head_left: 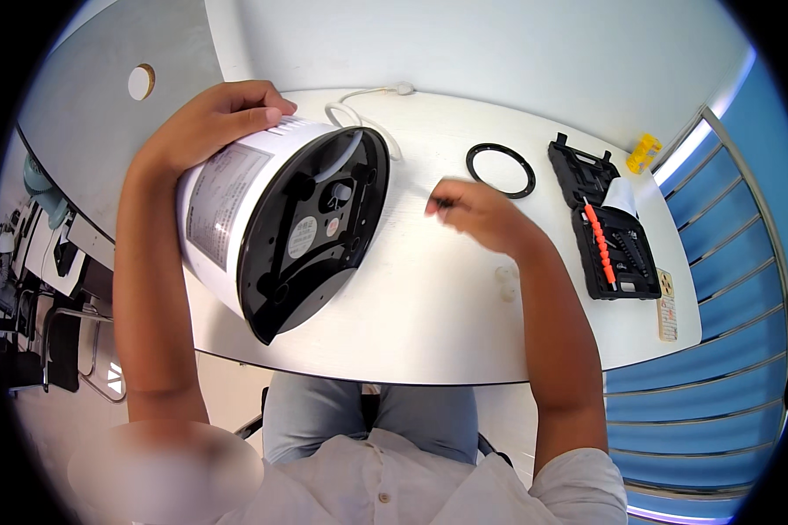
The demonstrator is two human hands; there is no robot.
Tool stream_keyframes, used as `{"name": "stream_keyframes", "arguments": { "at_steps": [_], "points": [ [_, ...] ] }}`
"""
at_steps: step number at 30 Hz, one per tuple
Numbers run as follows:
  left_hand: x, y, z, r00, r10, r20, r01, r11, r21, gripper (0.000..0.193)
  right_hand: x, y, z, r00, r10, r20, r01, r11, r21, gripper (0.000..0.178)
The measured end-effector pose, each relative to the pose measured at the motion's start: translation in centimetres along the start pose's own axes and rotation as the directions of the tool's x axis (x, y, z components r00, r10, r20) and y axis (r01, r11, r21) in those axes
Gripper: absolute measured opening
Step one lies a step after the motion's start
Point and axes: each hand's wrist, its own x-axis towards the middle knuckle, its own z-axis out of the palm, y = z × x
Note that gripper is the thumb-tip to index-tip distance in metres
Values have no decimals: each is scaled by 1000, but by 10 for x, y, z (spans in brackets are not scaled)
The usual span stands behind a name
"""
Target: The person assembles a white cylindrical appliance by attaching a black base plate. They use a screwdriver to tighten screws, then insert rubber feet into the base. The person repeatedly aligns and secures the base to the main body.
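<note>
A white, round-bodied appliance [223,210] lies tipped on the table, its black underside [324,219] turned toward the right. My left hand [228,118] grips it from above, with the thumb and fingers bent over the white shell near some vent slots. Apart from the underside, my right hand [477,214] hovers over the table, fingers pinched together and blurred by motion. A small dark thing shows at the fingertips, too smeared to name. Beyond that hand lies a black ring [527,185] on the table.
To the right, an open black tool case [591,284] holds an orange flexible shaft [601,248]. Near it are a pale remote control [667,306] and a yellow object [643,153]. A white cord ends in a plug [403,88] at the back. Metal railings [740,236] stand beyond the table's right edge.
</note>
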Motion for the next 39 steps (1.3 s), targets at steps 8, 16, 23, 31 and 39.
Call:
{"name": "stream_keyframes", "arguments": {
  "at_steps": [8, 16, 23, 31, 39],
  "points": [
    [4, 2, 1, 999, -29, -15, 28, 1000, -9, 38, 8, 7, 33, 988, 111, 104, -66, 927, -369, 20],
    [1, 0, 3, 997, -44, -60, 43, 999, -6, 35, 12, 15, 26, 995, 101, 16, -83, 894, -441, 23],
    [2, -6, 9, 990, 61, -126, -63, 998, -12, 40, 12, 14, 33, 994, 102, 39, -77, 909, -410, 21],
    [2, -7, 11, 985, 43, -169, -40, 999, 24, 41, 13, 12, 34, 990, 134, 37, -104, 890, -443, 23],
    [1, -2, 2, 999, -35, -34, 35, 999, 11, 36, 13, 16, 39, 996, 88, -20, -88, 895, -438, 19]
  ]
}}
